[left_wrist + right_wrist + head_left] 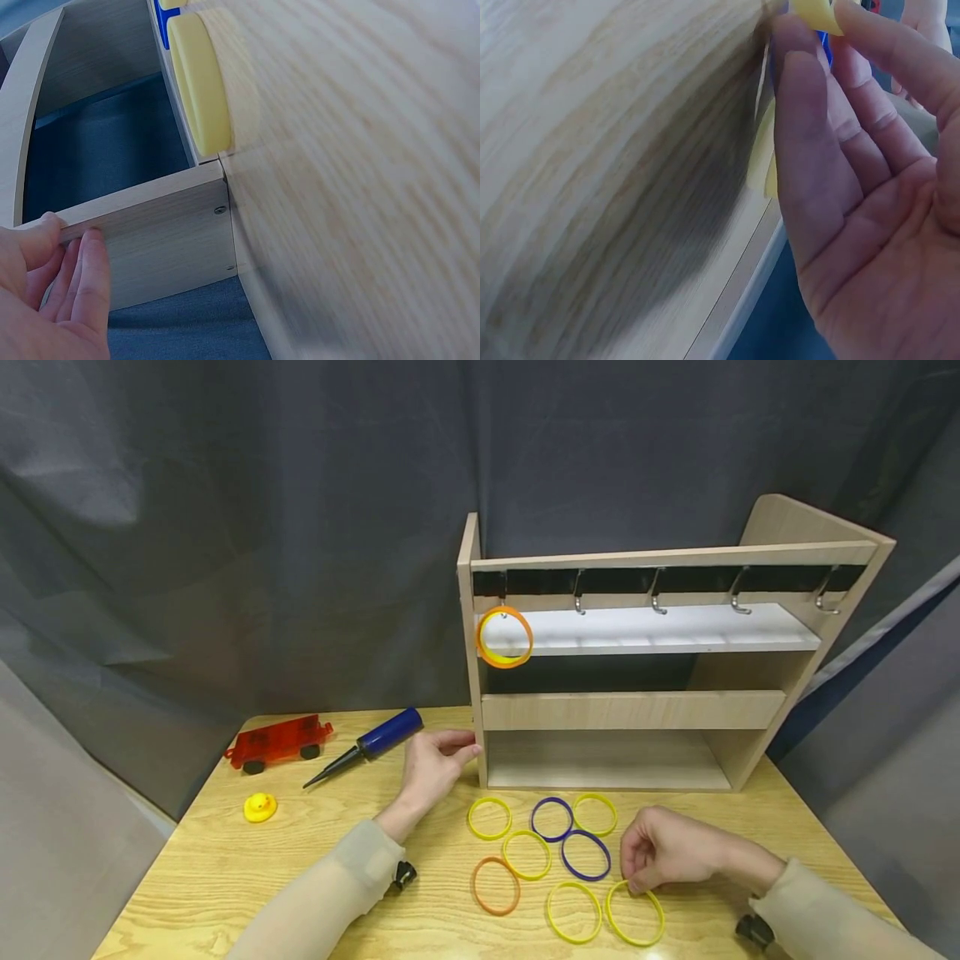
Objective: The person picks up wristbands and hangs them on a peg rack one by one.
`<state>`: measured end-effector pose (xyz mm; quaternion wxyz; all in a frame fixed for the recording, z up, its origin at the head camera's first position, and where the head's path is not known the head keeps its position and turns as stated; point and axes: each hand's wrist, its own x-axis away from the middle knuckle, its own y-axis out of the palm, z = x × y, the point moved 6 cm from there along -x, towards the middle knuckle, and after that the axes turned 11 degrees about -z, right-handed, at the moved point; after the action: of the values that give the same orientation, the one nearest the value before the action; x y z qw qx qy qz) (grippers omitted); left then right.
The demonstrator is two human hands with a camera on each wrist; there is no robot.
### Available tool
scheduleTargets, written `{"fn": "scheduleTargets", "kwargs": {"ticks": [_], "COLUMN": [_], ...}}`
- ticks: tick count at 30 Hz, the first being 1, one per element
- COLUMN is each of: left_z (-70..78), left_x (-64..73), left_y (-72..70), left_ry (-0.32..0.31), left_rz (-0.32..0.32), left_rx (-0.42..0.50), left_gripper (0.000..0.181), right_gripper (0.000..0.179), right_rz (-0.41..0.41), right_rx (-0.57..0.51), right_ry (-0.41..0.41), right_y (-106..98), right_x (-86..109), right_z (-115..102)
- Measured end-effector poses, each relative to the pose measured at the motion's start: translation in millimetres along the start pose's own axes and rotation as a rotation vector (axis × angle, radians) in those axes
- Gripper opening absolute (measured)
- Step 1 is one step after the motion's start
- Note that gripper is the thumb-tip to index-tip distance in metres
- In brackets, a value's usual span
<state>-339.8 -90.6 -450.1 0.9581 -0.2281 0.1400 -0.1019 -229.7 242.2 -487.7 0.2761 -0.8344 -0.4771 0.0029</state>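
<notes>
My left hand (435, 767) holds the left side panel (172, 232) of a wooden hook rack (630, 712), thumb on the front edge and fingers against the outer face. Low over the table at the front right, my right hand (671, 850) pinches the edge of a yellow ring (638, 944) between thumb and fingers. That yellow ring (821, 16) shows at the fingertips in the right wrist view. An orange ring (531, 643) and a yellow one hang together on the rack's leftmost hook. Several more rings, yellow, purple-blue and one orange ring (497, 912), lie before the rack.
Along the back left are a red toy wagon (277, 742) and a blue-and-black hand pump (384, 737). A yellow rubber duck (259, 807) sits nearer the left table edge. Other metal hooks (579, 603) line the rack's top bar. Dark curtains (360, 543) enclose the table.
</notes>
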Motion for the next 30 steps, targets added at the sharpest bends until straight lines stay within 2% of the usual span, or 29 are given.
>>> {"fn": "scheduleTargets", "kwargs": {"ticks": [6, 15, 20, 30], "left_z": [-0.1, -0.1, -1.2, -2.0], "left_x": [0.8, 0.8, 0.7, 0.2], "left_y": [-0.5, -0.6, 0.0, 0.3], "left_ry": [-0.010, -0.004, -0.008, -0.004], "left_rz": [0.003, 0.007, 0.002, 0.005], "left_rx": [0.000, 0.002, -0.002, -0.010], "left_gripper": [0.020, 0.019, 0.019, 0.019], "right_gripper": [0.010, 0.009, 0.012, 0.010], "right_rz": [-0.026, -0.058, -0.076, -0.062], "right_rx": [-0.042, -0.061, -0.061, -0.055], "right_ry": [0.010, -0.031, -0.076, -0.186], "right_y": [-0.3, -7.8, -12.5, -20.2], "right_x": [0.7, 3.5, 3.1, 3.6], "right_z": [-1.9, -12.0, -22.4, -47.7]}}
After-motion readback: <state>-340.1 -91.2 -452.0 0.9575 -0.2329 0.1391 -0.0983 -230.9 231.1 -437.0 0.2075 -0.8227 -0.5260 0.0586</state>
